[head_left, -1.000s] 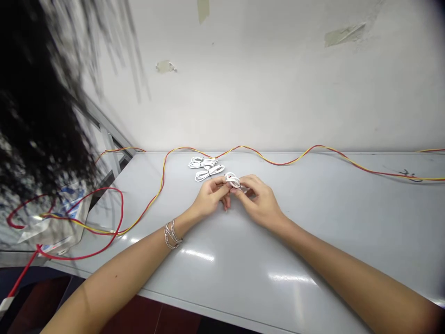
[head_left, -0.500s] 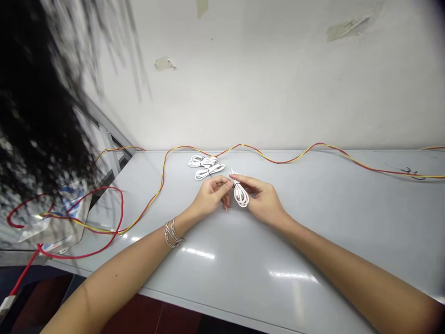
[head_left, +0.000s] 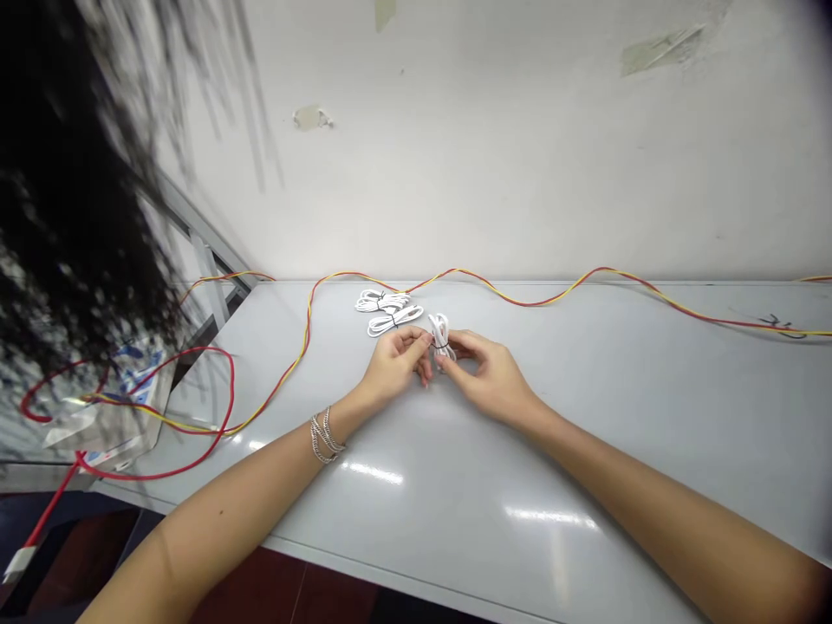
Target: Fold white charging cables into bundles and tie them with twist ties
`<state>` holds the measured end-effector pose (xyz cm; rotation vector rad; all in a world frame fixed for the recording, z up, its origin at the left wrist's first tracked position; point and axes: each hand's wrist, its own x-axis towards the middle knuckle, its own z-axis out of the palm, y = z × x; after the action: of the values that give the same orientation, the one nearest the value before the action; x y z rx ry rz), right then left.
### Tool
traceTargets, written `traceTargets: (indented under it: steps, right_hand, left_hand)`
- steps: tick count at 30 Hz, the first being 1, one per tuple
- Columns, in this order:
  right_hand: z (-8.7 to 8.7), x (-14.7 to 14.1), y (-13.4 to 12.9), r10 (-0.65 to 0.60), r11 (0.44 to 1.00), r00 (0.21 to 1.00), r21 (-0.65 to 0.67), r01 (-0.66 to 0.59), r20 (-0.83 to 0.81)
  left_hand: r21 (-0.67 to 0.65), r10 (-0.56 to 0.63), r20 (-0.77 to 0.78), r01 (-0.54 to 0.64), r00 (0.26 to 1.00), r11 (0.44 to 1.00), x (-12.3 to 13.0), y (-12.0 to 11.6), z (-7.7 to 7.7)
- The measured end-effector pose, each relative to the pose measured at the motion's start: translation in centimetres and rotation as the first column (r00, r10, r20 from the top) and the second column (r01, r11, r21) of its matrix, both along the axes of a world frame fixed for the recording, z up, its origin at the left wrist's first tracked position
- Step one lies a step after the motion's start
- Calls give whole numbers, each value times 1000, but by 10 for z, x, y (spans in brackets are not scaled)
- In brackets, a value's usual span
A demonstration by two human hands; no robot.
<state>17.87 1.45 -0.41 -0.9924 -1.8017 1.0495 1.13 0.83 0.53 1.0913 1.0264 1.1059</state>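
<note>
Above the grey table, a coiled white cable (head_left: 440, 334) with a dark tie round its middle is held between both hands. My right hand (head_left: 484, 373) grips the coil from the right, thumb low on it. My left hand (head_left: 398, 361) pinches at the coil's left side by the tie; what exactly lies between its fingertips is too small to tell. Behind my left hand lie two more tied white cable coils, one (head_left: 382, 301) farther back and one (head_left: 394, 321) nearer.
A twisted red and yellow wire (head_left: 305, 334) runs along the back of the table (head_left: 585, 451) by the wall. On the left are a looped red cable (head_left: 230, 381) and a white and blue package (head_left: 130, 433). Dark hair blocks the upper left. Thin black ties (head_left: 776, 322) lie far right.
The held coil has been turned so its loops point up instead of down toward the table's front. My right thumb has moved from its top to its lower part.
</note>
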Motion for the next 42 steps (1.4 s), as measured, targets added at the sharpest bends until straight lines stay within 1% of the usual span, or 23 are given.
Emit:
traceTargets:
  steps: [2,4,7,10,15,19,24,30,32,34,36,42]
  right_hand:
    - [-1,0,1,-80,995,996,67,77,43]
    - [-1,1,1,-167,982,984,102,160,69]
    - [-2,0,2,-288,955,954,101,280,85]
    - [-2,0,2,-335,941,940,76,330,67]
    - [-2,0,2,-323,946,946,19,322,41]
    - [-1,-1,1,-332,943,942,13,332,52]
    - [0,-2,0,-342,940,937,8,342,77]
    - [-1,-2,2,-401,916,911,35,399,97]
    - [0,-2,3,-401,915,908,10,403,122]
    - [2,-1,2,-376,922,917,-50,385,128]
    - [3,-1,1,-346,930,932,-95,356,110]
    - [6,-2,0,-283,948,957,-136,288,58]
  left_hand:
    - [2,-13,0,13,1000,1000,-1,0,0]
    - [4,-38,-11,38,999,999,-1,-1,1]
    - [-3,-63,-34,63,997,998,-1,-3,3]
    - [0,-62,-54,62,997,998,0,-4,6]
    - [-11,-69,-72,68,995,998,1,-5,7]
    - [-2,-44,-72,44,996,999,-1,-5,6]
    - [-37,-22,45,24,999,999,-2,-3,4]
    - [-60,71,230,-59,971,996,-4,-1,7]
    - [-71,94,259,-78,961,994,-5,-1,8]
    - [-75,102,258,-86,961,993,-4,-1,8]
    - [-78,107,223,-91,969,993,-3,-1,9]
    - [-87,113,110,-103,988,991,0,-2,9]
